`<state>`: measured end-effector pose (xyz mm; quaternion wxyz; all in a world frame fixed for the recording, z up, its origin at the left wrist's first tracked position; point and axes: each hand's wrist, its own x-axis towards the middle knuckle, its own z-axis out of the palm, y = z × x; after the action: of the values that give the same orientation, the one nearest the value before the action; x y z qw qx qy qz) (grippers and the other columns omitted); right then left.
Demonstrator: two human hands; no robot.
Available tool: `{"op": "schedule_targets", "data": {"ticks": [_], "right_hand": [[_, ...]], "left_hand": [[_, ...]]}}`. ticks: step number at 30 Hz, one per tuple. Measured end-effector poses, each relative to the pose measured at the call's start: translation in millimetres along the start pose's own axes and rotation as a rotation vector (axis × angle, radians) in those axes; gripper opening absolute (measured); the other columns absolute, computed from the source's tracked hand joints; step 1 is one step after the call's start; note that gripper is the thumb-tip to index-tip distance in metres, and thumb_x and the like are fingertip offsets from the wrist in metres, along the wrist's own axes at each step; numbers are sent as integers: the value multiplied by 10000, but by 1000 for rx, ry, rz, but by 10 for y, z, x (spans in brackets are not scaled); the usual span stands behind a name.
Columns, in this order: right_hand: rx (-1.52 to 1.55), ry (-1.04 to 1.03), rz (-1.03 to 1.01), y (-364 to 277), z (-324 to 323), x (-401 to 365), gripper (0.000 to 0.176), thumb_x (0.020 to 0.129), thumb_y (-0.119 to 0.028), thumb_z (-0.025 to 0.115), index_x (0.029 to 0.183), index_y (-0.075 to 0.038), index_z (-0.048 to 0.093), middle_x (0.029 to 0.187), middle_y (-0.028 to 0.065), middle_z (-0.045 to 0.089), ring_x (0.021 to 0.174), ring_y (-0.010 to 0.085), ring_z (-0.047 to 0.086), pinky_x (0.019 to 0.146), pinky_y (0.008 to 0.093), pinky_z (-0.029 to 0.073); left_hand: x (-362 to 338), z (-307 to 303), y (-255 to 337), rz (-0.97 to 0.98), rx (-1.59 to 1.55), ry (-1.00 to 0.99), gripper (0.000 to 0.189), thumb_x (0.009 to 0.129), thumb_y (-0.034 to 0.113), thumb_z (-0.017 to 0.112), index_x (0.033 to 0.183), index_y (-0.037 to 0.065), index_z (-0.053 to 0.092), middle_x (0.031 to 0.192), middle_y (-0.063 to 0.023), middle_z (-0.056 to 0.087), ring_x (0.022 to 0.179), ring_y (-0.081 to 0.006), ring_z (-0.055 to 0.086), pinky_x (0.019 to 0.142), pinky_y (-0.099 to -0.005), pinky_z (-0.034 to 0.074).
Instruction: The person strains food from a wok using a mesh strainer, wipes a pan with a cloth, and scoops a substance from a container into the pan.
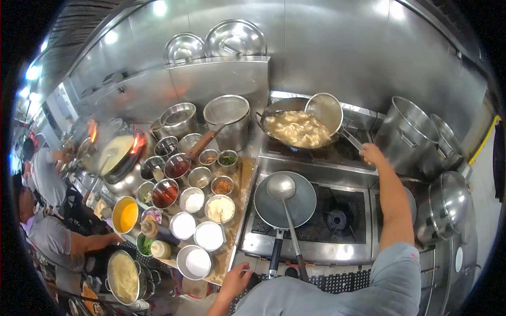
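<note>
My right hand (372, 154) is wrapped round the handle of a round mesh strainer (324, 111). The strainer is tilted at the right side of a dark wok (270, 108) on the back burner. Pale, lumpy food pieces (295, 129) fill the wok in bubbling liquid. My left hand (236, 280) hangs low by the near corner of the ingredient table, loosely bent, with nothing visible in it. In front of me a grey frying pan (263, 203) rests on the front stove, and a long-handled ladle (281, 187) lies in it.
Bowls of sauces, powders and herbs, such as a white-powder bowl (209, 235), crowd the table at left. Tall steel pots (408, 131) stand at right. A tall strainer-topped pot (226, 118) is left of the wok. Co-workers (52, 237) stand at far left near a flaming wok.
</note>
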<state>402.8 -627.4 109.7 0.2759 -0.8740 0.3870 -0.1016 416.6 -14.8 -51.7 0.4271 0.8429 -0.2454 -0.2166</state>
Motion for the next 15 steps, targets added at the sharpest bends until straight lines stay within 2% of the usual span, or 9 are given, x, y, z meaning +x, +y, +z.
{"op": "schedule_targets", "data": {"ticks": [1,4,5,10,12,15], "right_hand": [[151,-87,104,-14,21,-2,203,852,-121,558,1012,5,559,555,50,487,375,120,389,362,290,312],[310,-168,183,-12,66,51,230,838,-116,572,1041,-9,558,533,39,482,349,86,362,329,265,254],[300,-238,186,16,86,131,247,836,-119,572,1062,-21,555,528,27,474,336,73,342,323,257,246],[354,-331,197,-206,104,106,278,834,-137,589,1085,-27,546,537,7,469,345,56,334,331,243,244],[445,-375,218,-309,118,59,247,811,-139,617,1015,-40,519,537,5,460,343,50,334,303,214,219],[454,-409,221,-353,174,86,258,814,-136,616,1022,-25,512,541,-2,451,346,46,327,307,210,219]], "left_hand": [[-2,22,-50,-2,-6,2,341,837,234,594,1095,13,567,1016,-167,631,865,-304,628,748,-350,494],[-9,38,-78,-16,-21,-1,344,836,238,596,1092,10,569,1001,-162,636,856,-293,629,743,-348,494],[-9,35,-64,-26,-29,-11,346,836,241,597,1093,9,569,996,-161,638,848,-290,630,739,-347,493],[-28,-6,-8,-30,-26,-2,344,840,241,590,1096,13,566,998,-158,638,827,-292,630,730,-355,492],[-25,-17,9,-18,-28,7,340,840,237,587,1094,12,565,998,-158,637,817,-294,630,725,-358,492],[-13,-35,38,2,-9,0,325,840,229,581,1083,14,566,1001,-158,635,797,-301,629,717,-360,490]]}}
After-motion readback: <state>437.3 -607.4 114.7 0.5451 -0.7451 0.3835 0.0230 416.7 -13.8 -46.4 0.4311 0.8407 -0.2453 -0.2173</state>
